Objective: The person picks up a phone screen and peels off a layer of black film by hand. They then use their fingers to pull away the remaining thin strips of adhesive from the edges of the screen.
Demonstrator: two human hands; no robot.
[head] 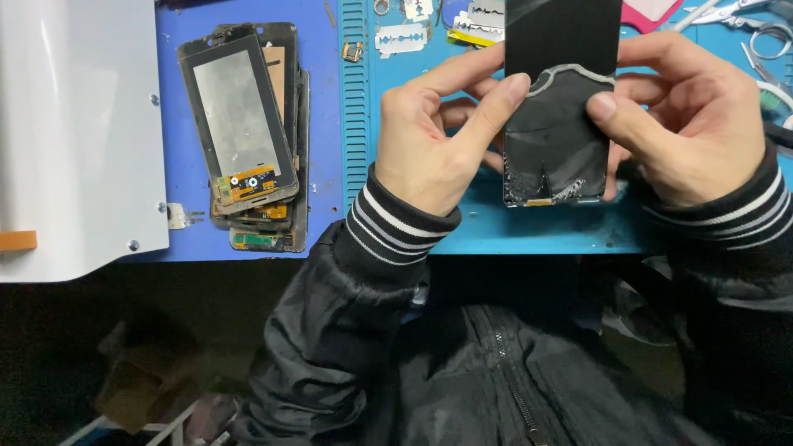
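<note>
Both hands hold one phone screen panel point(562, 99) up over the teal work mat point(496, 227), a little right of centre in the view; the left hand point(429, 136) is closed on the panel's left edge, its forefinger laid across to the dark film point(552, 136) that covers the near half of the panel, and the right hand point(694, 124) is closed on the right edge with the thumb pressed onto that same film; the film looks soft and thin, wrinkled, with a pale curved border at its far edge and torn, ragged bits along the near edge, while the far half of the panel is bare glossy black; my judgement is that the panel is light, stiff and brittle, likely slippery on its glossy face, so it is best held by its long side edges as it is now, without bending, and the film is best taken at a loose edge, since it seems apt to tear; to the left, on the blue mat point(322, 99), lies a stack of phone frames point(248, 132) with bare metal backs and small orange connectors, well apart from the hands; further left is a white machine housing point(74, 132); on the far side of the teal mat lie razor blades point(401, 37), and scissors point(764, 33) at the far right.
</note>
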